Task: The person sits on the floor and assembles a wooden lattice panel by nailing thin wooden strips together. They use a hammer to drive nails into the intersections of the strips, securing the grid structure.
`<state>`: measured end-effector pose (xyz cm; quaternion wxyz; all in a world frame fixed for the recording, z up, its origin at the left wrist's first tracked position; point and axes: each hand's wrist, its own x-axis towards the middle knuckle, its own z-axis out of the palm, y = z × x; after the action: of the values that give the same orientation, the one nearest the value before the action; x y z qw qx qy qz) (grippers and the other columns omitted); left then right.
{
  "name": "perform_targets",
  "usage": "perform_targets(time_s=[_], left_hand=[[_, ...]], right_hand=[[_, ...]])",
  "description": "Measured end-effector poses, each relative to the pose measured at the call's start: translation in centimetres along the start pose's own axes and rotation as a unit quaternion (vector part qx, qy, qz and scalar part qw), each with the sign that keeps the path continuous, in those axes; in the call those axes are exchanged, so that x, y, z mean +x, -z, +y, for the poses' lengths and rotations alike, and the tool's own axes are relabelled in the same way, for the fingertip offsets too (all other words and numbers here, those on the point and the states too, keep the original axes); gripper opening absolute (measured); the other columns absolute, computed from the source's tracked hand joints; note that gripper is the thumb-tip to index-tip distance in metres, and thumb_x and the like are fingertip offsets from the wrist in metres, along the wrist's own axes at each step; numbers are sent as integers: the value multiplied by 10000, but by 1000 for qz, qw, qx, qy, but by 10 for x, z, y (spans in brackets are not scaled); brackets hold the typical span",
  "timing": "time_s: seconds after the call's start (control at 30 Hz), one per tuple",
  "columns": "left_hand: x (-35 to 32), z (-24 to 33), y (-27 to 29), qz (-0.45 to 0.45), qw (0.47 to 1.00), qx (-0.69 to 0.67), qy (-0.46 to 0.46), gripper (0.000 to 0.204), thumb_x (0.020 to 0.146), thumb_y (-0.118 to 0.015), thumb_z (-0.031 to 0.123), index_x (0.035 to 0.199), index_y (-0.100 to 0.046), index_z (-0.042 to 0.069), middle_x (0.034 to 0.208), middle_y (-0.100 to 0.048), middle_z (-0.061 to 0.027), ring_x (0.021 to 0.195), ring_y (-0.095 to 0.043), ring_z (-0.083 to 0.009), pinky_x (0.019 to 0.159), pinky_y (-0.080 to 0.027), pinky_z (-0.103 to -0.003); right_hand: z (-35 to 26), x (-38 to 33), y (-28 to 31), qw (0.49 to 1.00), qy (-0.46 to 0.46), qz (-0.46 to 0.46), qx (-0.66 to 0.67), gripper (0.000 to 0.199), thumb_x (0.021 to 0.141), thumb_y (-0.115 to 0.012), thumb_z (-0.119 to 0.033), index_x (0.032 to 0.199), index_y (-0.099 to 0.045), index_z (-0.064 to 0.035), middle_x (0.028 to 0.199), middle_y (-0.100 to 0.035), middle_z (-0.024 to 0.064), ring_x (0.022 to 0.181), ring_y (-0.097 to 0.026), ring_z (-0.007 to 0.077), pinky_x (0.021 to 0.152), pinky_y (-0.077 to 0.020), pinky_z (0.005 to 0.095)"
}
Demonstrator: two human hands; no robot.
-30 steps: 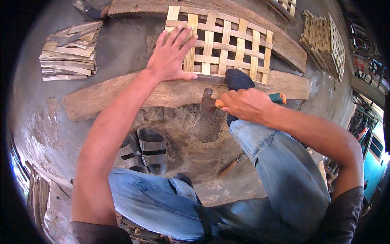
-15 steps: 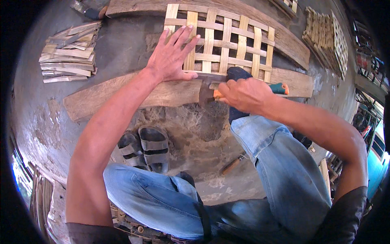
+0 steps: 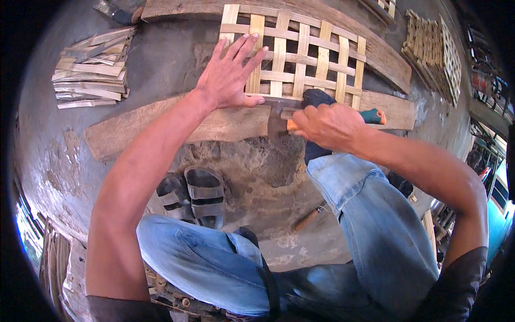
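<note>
A woven lattice of flat bamboo strips (image 3: 301, 56) rests across two wooden planks. My left hand (image 3: 228, 78) lies on its left end with fingers spread and thumb near the lower edge. Below that edge my right hand (image 3: 333, 126) is wrapped around the orange and green handle of a hammer (image 3: 277, 127). The dark hammer head stands at the near plank (image 3: 188, 121), by a thin dark metal strip (image 3: 284, 99) along the lattice edge. My dark-covered foot (image 3: 317, 97) presses at the lattice's lower edge, partly hidden by my right hand.
Cut bamboo strips (image 3: 88, 72) are stacked on the floor at the left. More woven panels (image 3: 424, 45) lie at the far right. Sandals (image 3: 205, 190) sit on the floor below the near plank, and a wooden-handled tool (image 3: 307, 220) lies near my right leg.
The whole view has shifted slightly, so things sit a little farther right. The hammer head has moved slightly; both hands keep their places on the lattice and the handle.
</note>
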<state>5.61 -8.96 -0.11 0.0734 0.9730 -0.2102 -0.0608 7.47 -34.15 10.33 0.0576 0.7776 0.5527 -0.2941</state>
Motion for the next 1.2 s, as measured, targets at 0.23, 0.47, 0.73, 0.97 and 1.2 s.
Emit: perform_targets(time_s=[0.23, 0.47, 0.73, 0.97, 1.2], left_hand=[[-3, 1, -3, 8, 1000, -5, -2, 1075, 726, -651, 689, 1561, -219, 168, 1616, -163, -153, 1478, -213, -321, 1195, -167, -568], [0, -1, -2, 9, 1000, 11, -5, 1072, 737, -644, 687, 1562, -207, 160, 1614, -166, -151, 1477, -211, -319, 1192, -177, -573], [-1, 1, -3, 4, 1000, 16, -6, 1061, 751, -625, 690, 1563, -204, 151, 1609, -178, -159, 1479, -207, -323, 1191, -180, -575], [-5, 0, -6, 24, 1000, 4, -12, 1037, 764, -603, 689, 1560, -210, 152, 1609, -184, -154, 1482, -202, -319, 1198, -161, -572], [-11, -9, -1, 14, 1000, 10, -12, 1030, 755, -611, 688, 1547, -248, 137, 1604, -194, -167, 1477, -213, -333, 1181, -177, -586]], right_hand=[[3, 1, 10, 999, -23, -38, 33, 236, 975, -512, -315, 1043, -545, -91, 804, -658, 125, 714, -713, 319, 545, -576, 448], [19, -2, -1, 999, 26, 33, -17, 282, 923, -588, -389, 940, -533, -112, 729, -593, 81, 656, -686, 264, 500, -545, 415], [14, -4, -1, 1000, -2, -15, 10, 268, 935, -568, -374, 959, -539, -108, 785, -606, 96, 693, -684, 296, 568, -561, 437], [6, -3, 11, 996, 7, -85, 19, 264, 964, -521, -356, 1025, -538, -100, 869, -666, 122, 811, -716, 327, 646, -586, 476], [52, 12, 68, 957, -117, 253, 81, 229, 979, -517, -312, 1098, -566, -123, 826, -671, 160, 796, -677, 370, 651, -528, 493]])
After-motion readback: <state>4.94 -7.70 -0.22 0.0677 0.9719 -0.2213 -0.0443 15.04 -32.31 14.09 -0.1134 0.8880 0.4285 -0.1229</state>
